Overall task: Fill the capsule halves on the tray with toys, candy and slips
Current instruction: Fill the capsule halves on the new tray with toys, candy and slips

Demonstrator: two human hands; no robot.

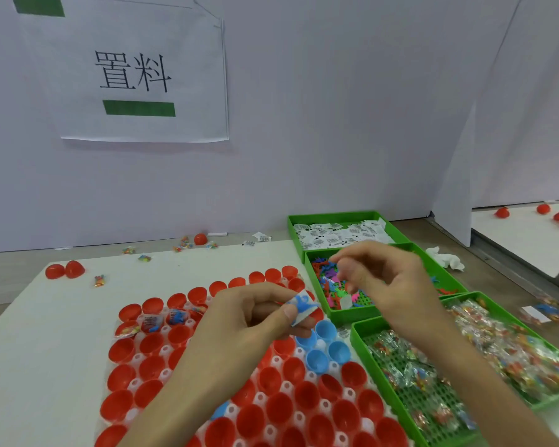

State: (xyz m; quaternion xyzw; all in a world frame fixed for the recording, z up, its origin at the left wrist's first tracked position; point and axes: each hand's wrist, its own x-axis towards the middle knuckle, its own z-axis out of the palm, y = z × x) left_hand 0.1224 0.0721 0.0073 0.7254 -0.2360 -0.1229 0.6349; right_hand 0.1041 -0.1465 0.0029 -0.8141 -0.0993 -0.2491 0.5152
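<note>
A clear tray (133, 414) holds rows of open red capsule halves (152, 346) and a few blue halves (326, 330). Three halves at the tray's far left (150, 322) hold a candy packet, a slip and a toy. My left hand (255, 321) hovers over the tray's middle and pinches a white slip with a blue toy (300, 306) between thumb and fingers. My right hand (391, 282) hangs above the toy bin with its fingers loosely curled; a small pale piece (346, 301) shows under its fingers, and I cannot tell whether it is held.
Three green bins stand to the right: paper slips (339, 235) at the back, small coloured toys (329, 285) in the middle, wrapped candy (465, 356) nearest. Loose red capsules (65, 271) and candy packets (99, 280) lie on the white board. A crumpled tissue (446, 258) lies beyond the bins.
</note>
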